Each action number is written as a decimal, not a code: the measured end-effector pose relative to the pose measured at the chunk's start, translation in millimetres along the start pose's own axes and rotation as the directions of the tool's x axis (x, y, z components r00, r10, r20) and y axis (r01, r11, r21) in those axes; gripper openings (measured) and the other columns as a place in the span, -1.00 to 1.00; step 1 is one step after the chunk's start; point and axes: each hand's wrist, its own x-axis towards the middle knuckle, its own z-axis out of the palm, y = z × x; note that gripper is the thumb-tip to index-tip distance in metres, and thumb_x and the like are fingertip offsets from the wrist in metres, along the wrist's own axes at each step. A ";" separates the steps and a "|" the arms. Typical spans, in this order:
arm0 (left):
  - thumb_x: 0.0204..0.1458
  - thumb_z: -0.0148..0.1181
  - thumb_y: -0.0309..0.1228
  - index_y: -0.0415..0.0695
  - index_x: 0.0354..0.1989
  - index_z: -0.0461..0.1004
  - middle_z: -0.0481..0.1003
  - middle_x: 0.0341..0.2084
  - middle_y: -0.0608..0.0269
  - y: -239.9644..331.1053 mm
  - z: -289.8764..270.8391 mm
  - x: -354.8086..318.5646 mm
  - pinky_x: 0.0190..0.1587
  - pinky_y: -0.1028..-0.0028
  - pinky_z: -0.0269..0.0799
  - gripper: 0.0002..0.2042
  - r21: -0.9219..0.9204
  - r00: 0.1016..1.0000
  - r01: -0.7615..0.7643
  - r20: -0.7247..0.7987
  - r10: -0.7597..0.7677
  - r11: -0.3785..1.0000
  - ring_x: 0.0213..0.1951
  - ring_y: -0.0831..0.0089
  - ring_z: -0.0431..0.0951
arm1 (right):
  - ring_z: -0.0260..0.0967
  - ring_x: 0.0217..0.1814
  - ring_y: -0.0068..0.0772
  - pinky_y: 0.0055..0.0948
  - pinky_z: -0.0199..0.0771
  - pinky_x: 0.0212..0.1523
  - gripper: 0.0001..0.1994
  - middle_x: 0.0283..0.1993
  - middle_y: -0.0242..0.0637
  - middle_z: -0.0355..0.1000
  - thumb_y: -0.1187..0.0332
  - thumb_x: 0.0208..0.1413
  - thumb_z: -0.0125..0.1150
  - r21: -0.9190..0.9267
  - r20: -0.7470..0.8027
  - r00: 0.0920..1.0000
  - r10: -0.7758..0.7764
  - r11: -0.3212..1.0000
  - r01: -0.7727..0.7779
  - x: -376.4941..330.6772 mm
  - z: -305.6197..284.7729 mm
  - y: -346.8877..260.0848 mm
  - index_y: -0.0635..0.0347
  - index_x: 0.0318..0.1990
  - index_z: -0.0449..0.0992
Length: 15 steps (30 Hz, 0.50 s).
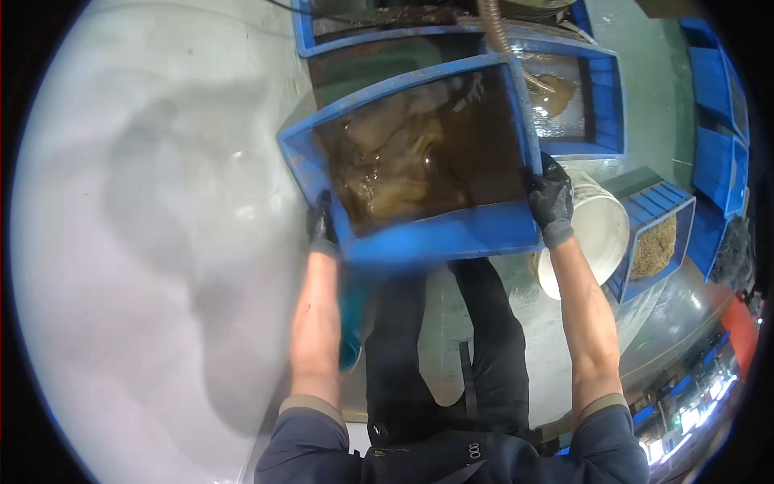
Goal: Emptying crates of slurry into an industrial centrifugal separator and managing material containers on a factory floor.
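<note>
Between my hands is a blue plastic bin [435, 235], tilted, with murky brown water [419, 153] sloshing in it. My left hand [321, 222], in a black glove, grips the bin's left side near its near corner. On the opposite side my right hand [552, 194], also black-gloved, is closed around the rim. The fingers of both hands are partly hidden by the bin's walls. Whatever lies under the brown water cannot be made out.
Behind it stands another blue bin [609, 105] with water, and a ribbed hose [493, 28] hangs into that area. A white bucket [601, 222] is by my right forearm, beside a blue crate [685, 234] of tan granules [655, 246]. More blue bins [713, 89] line the right.
</note>
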 end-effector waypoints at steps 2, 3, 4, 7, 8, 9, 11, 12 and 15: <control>0.05 0.25 -0.07 -0.21 0.19 0.35 0.46 0.00 0.12 13.4 -12.4 -21.2 0.03 0.23 0.42 -0.39 -0.147 1.000 0.014 0.029 -0.009 0.989 -0.05 0.22 0.48 | 0.50 -0.14 0.02 -0.18 0.45 -0.10 -0.69 -0.20 0.01 0.54 0.31 0.03 0.22 0.041 -0.021 0.999 0.027 0.999 -0.027 -3.3 -20.5 -11.3 0.22 -0.07 0.54; 0.04 0.25 -0.06 -0.20 0.19 0.36 0.46 0.01 0.12 19.3 -27.6 -26.6 0.03 0.22 0.43 -0.39 -0.292 0.998 0.043 0.047 -0.030 0.955 -0.04 0.22 0.47 | 0.51 -0.16 0.01 -0.15 0.46 -0.12 -0.67 -0.21 0.00 0.53 0.31 0.00 0.22 0.084 -0.018 0.999 0.048 0.995 -0.047 -4.7 -28.6 -20.1 0.16 -0.05 0.53; 0.04 0.26 -0.06 -0.19 0.19 0.36 0.45 0.02 0.13 20.1 -58.8 -27.7 0.04 0.21 0.43 -0.38 -0.259 0.999 -0.034 0.008 0.038 0.965 -0.04 0.21 0.47 | 0.50 -0.13 0.05 -0.11 0.45 -0.08 -0.65 -0.20 0.01 0.53 0.28 0.00 0.20 0.118 0.001 1.000 0.009 0.993 -0.009 -6.6 -29.3 -27.4 0.13 -0.04 0.53; 0.05 0.26 -0.09 -0.19 0.18 0.36 0.45 0.01 0.14 64.1 -24.1 -107.4 0.02 0.23 0.44 -0.41 -0.164 0.997 -0.069 0.021 0.073 0.984 -0.05 0.23 0.47 | 0.49 -0.12 0.07 -0.09 0.45 -0.07 -0.66 -0.19 0.00 0.53 0.25 0.00 0.18 0.061 -0.023 0.997 0.068 0.996 -0.066 -21.4 -83.1 -14.3 0.11 -0.05 0.55; 0.10 0.21 -0.06 -0.17 0.25 0.27 0.44 0.03 0.10 71.3 -42.8 -119.4 0.00 0.32 0.41 -0.38 -0.176 0.994 -0.071 0.072 0.085 0.982 -0.02 0.24 0.45 | 0.49 -0.14 0.07 -0.07 0.44 -0.08 -0.67 -0.19 -0.01 0.53 0.23 -0.01 0.17 0.061 -0.038 0.998 0.056 0.997 -0.053 -28.2 -92.6 -24.9 0.12 -0.08 0.56; 0.10 0.21 -0.06 -0.17 0.25 0.27 0.44 0.03 0.10 84.9 -41.1 -144.8 0.00 0.32 0.41 -0.38 -0.171 0.991 -0.088 0.087 0.104 0.981 -0.02 0.24 0.45 | 0.49 -0.14 0.07 -0.07 0.44 -0.08 -0.67 -0.19 -0.01 0.53 0.23 -0.01 0.17 0.068 -0.061 0.996 0.062 0.996 -0.058 -36.0 -104.6 -25.1 0.12 -0.08 0.56; 0.10 0.21 -0.05 -0.16 0.27 0.25 0.43 0.03 0.09 111.2 -39.3 -199.0 0.00 0.32 0.41 -0.36 -0.188 0.995 -0.093 0.012 0.097 0.978 -0.02 0.25 0.45 | 0.49 -0.19 0.08 -0.05 0.44 -0.13 -0.68 -0.22 -0.01 0.53 0.23 -0.04 0.18 0.043 -0.059 0.997 0.053 0.998 -0.051 -52.4 -132.5 -28.0 0.11 -0.12 0.57; 0.10 0.21 -0.05 -0.16 0.27 0.25 0.43 0.03 0.09 117.1 -50.1 -214.5 0.00 0.32 0.41 -0.36 -0.183 0.992 -0.118 0.014 0.123 0.976 -0.02 0.25 0.45 | 0.47 -0.25 0.11 -0.03 0.43 -0.18 -0.71 -0.29 0.01 0.52 0.25 -0.07 0.19 0.113 -0.038 0.998 0.057 0.992 -0.052 -60.1 -147.9 -39.9 0.11 -0.17 0.57; 0.07 0.26 -0.07 -0.19 0.21 0.32 0.47 -0.05 0.11 136.8 -73.5 -256.6 -0.09 0.34 0.45 -0.39 -0.267 0.948 -0.176 0.212 0.236 0.947 -0.12 0.28 0.48 | 0.45 -0.27 0.15 -0.01 0.42 -0.22 -0.75 -0.35 0.02 0.51 0.28 -0.08 0.18 0.095 -0.105 0.994 0.023 0.995 -0.013 -91.2 -185.9 -43.4 0.12 -0.22 0.57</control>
